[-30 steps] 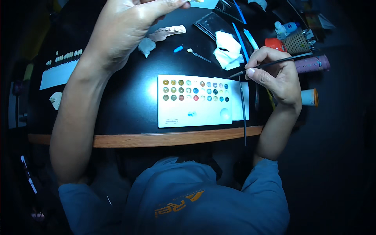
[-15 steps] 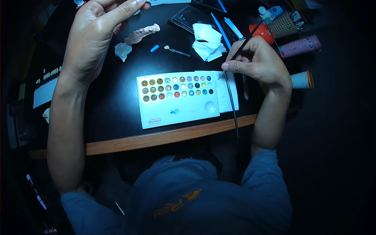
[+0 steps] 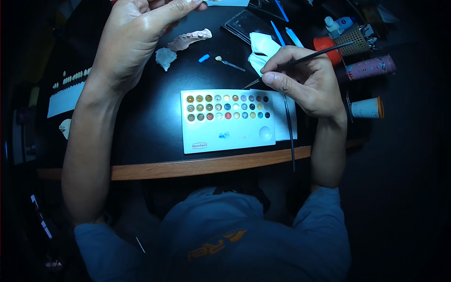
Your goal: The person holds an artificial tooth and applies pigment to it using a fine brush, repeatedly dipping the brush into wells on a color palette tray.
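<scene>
My right hand [image 3: 303, 80] pinches a thin paintbrush [image 3: 322, 53] with a dark handle. Its fine tip points left, just above the far edge of a white palette [image 3: 206, 135]. Rows of small coloured wells fill the palette's far half; a blue smear and a round hollow mark the near half. High on the left, my left hand [image 3: 136, 37] has thumb and fingers pressed together. The upper picture edge cuts off that hand, so whatever sits at its fingertips cannot be made out. Beside the palette, a second dark brush [image 3: 290, 131] lies across white paper [image 3: 280, 129].
Beyond the palette are a pink dental arch model [image 3: 190, 39], a grey lump [image 3: 166, 58], a blue cap [image 3: 204, 58] and a tooth on a clear stick [image 3: 231, 64]. Tooth samples [image 3: 75, 77] stand left; a cup [image 3: 366, 108] and a purple cylinder [image 3: 371, 67] sit right.
The right hand has moved left relative to the palette, and its brush has tipped from steep to flatter, tip now over the palette's far edge. The whole view has shifted slightly.
</scene>
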### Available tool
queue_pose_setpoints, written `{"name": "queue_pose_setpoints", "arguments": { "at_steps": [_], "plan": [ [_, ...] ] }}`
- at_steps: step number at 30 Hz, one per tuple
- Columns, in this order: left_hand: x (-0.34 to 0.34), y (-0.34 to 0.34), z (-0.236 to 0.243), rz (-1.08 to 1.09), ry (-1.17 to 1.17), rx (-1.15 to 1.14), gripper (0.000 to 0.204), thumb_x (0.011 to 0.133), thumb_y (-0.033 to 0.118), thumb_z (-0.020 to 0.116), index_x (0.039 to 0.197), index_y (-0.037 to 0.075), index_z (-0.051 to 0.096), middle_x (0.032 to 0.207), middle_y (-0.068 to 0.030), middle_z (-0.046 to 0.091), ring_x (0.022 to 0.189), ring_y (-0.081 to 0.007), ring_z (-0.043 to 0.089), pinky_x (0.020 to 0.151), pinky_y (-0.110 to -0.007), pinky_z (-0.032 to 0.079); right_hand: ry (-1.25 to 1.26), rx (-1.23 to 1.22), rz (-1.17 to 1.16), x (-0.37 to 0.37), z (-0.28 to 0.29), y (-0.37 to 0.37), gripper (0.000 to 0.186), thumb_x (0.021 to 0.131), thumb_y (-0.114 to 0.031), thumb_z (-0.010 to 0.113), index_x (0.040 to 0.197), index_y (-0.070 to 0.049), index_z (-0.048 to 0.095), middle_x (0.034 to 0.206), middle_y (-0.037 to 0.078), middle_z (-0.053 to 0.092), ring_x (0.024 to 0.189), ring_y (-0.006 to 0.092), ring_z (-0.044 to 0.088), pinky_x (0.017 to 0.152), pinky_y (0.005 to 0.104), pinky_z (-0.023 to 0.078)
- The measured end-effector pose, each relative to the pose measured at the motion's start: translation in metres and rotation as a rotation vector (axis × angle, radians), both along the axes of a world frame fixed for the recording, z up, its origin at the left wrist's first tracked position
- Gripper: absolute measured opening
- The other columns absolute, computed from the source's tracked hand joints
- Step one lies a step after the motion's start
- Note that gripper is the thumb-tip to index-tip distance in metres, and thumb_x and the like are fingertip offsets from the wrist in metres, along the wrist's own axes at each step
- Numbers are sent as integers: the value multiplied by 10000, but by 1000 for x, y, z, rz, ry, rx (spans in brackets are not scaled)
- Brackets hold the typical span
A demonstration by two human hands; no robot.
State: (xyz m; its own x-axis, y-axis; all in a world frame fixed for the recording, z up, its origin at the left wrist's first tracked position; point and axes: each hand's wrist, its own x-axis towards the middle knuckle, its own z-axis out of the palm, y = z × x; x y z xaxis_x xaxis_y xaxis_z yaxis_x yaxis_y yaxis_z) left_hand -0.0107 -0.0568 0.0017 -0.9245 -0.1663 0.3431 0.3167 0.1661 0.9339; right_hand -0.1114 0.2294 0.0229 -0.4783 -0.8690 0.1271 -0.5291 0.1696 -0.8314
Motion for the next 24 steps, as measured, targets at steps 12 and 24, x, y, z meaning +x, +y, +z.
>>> {"name": "queue_pose_setpoints", "arguments": {
  "at_steps": [12, 24],
  "plan": [
    [10, 15, 23, -22, -93, 307, 249, 1005, 158, 669, 1129, -57, 686, 815, -44, 662, 534, -66, 563, 606, -223, 571, 197, -315, 99, 44, -39, -51, 84, 842, 3, 764, 890, 48, 711, 877, 159, 725, 875, 232, 718, 748, 310, 553],
    [9, 2, 16, -209, 86, 259, 240, 983, 135, 684, 1185, 6, 694, 1026, -33, 703, 894, -72, 650, 765, -259, 566, 496, -283, 218, 53, -30, -59, 119, 710, 70, 721, 828, 57, 713, 767, 143, 697, 850, 317, 732, 805, 385, 585]
  ]
}}
